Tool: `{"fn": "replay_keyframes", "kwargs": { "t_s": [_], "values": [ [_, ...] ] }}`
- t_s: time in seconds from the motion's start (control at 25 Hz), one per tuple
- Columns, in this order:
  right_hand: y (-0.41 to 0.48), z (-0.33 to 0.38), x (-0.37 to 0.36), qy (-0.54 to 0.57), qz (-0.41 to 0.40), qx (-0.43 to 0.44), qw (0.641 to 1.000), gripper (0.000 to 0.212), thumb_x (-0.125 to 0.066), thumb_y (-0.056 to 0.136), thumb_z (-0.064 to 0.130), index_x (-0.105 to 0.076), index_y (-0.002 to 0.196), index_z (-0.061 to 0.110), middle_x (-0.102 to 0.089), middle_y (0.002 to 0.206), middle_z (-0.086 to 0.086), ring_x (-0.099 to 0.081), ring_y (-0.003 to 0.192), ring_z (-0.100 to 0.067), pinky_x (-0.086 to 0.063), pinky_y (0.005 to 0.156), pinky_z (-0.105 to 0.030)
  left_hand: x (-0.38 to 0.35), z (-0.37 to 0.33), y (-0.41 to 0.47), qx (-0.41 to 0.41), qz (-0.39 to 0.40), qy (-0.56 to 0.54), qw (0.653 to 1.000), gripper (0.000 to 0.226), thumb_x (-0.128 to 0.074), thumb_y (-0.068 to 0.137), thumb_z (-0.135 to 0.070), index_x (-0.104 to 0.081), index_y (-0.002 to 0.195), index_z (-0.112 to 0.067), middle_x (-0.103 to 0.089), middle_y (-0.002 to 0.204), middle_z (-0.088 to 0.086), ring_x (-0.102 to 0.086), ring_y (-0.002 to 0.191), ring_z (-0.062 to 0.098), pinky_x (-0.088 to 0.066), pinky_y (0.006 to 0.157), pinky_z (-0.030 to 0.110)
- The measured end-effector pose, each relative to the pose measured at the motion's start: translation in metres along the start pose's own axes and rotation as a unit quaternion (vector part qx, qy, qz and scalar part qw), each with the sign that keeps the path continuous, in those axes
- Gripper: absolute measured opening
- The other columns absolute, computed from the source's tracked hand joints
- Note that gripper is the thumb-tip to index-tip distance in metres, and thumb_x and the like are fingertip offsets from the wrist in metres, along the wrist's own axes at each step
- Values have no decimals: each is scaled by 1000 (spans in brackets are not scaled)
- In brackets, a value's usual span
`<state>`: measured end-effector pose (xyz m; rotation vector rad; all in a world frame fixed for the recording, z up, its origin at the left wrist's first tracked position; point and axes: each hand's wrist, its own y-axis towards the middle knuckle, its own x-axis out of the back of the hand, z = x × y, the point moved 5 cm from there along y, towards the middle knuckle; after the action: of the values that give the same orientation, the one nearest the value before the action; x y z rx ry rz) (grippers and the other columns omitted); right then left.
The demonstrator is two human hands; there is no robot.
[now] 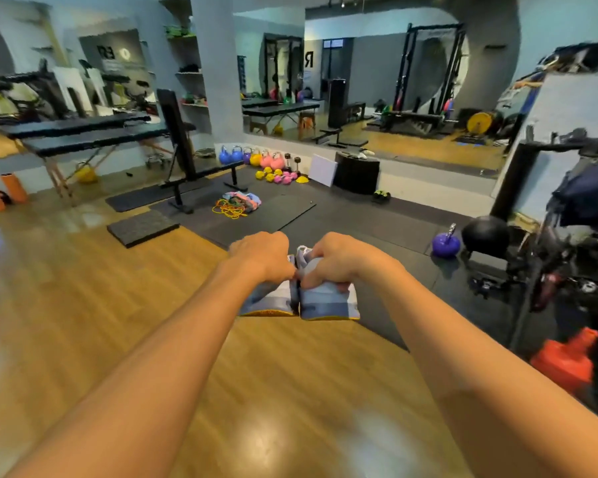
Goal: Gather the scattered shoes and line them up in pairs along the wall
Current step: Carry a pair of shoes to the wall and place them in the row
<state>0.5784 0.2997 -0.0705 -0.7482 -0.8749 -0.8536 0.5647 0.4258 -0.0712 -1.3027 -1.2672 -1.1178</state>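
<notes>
I carry two grey-blue shoes with yellow soles side by side in front of me, above the wooden floor. My left hand grips the collar of the left shoe. The right shoe hangs from my right hand, whose fingers curl round its opening. The two shoes touch each other, heels toward me. Far off by the mirror wall lies another dark pair of shoes with green trim on the black mat.
A weight bench stands ahead left, with a pile of ropes and bands beside it. Several coloured kettlebells line the mirror wall. A purple kettlebell, a black ball and a rack crowd the right.
</notes>
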Motion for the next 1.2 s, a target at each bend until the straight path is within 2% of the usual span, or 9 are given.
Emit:
{"fn": "replay_keyframes", "kwargs": {
  "t_s": [0.16,0.32,0.44,0.56,0.68,0.8,0.92,1.04,1.2],
  "values": [
    [97,-59,41,18,-29,-30,999,37,-77,73,32,-69,93,2,-62,78,-12,-59,57,-24,-50,44,-26,-5,-13,125,-41,4,-4,999,40,-62,80,-51,-65,103,-18,-66,108,10,-59,94,33,-47,71,37],
    [180,-104,81,29,-40,-46,998,35,-77,74,31,-69,97,5,-61,77,-11,-56,46,-22,-41,37,-21,2,-24,231,-66,31,-10,997,41,-66,77,-53,-57,88,-15,-63,96,8,-56,85,31,-44,66,36],
    [246,-134,116,34,-46,-60,997,34,-75,75,32,-69,96,6,-60,75,-9,-56,46,-21,-41,38,-21,12,-29,314,-74,27,-25,997,43,-67,77,-54,-50,89,-16,-57,92,6,-53,84,28,-40,65,35],
    [316,-169,142,33,-57,-84,994,33,-74,75,32,-69,94,7,-62,78,-10,-58,53,-21,-41,39,-20,6,-34,403,-104,18,-28,994,45,-65,78,-54,-56,98,-14,-62,103,8,-55,88,28,-40,66,34],
    [380,-199,166,16,-77,-102,992,32,-74,74,34,-70,94,9,-66,85,-11,-56,61,-21,-42,48,-24,-2,-38,486,-141,15,-29,989,51,-63,80,-56,-59,113,-16,-62,114,7,-57,99,29,-44,71,36],
    [446,-229,201,11,-110,-136,985,25,-74,72,34,-67,82,12,-63,81,-9,-53,63,-19,-38,49,-26,4,-47,579,-177,23,-29,984,52,-61,82,-56,-59,118,-19,-60,122,7,-56,106,30,-47,80,39],
    [503,-268,243,12,-154,-162,975,22,-74,71,35,-58,70,21,-58,75,-2,-50,59,-14,-33,48,-25,16,-71,664,-213,-6,-33,976,48,-61,83,-52,-58,118,-20,-61,120,7,-57,108,30,-46,82,39],
    [560,-318,287,4,-186,-177,966,28,-75,70,39,-64,80,14,-60,79,-3,-50,62,-13,-34,50,-27,21,-102,745,-236,-32,-42,970,45,-62,84,-48,-57,118,-19,-62,118,8,-57,109,31,-42,78,36],
    [651,-394,347,-15,-215,-175,961,33,-73,71,42,-66,88,15,-58,86,-1,-49,69,-14,-35,54,-29,25,-143,872,-240,-53,-49,968,49,-61,84,-49,-55,121,-18,-62,118,10,-57,108,32,-46,84,39]
  ]
}}
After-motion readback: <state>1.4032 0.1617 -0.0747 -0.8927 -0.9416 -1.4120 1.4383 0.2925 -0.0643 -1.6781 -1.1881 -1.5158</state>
